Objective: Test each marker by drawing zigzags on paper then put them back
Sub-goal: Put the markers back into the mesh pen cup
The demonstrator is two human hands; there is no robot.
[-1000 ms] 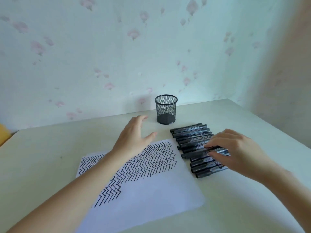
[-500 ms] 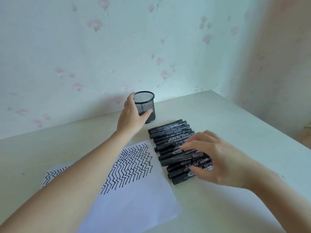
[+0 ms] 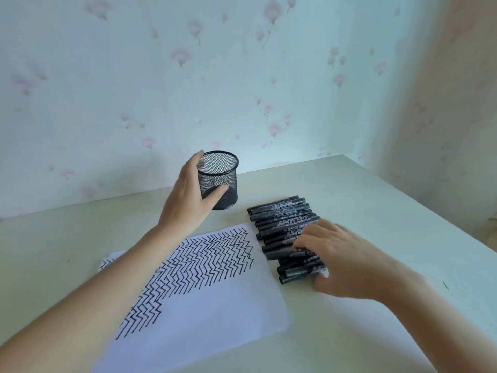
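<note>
Lying on the pale table (image 3: pixel 376 200), a white paper (image 3: pixel 215 305) sits at the left, and black zigzag lines (image 3: pixel 204 262) fill its top part. Next comes the left hand (image 3: pixel 188 200). It wraps around a black mesh cup (image 3: pixel 222 181), with the thumb on the front and the fingers behind, so it holds the cup. The cup stands near the wall with pink flowers (image 3: pixel 242 76). To the right of the paper lies a row of black markers (image 3: pixel 279 219), side by side, all with caps on. The right hand (image 3: pixel 341 257) rests on the near markers, and its curled fingers grip a few of them.
</note>
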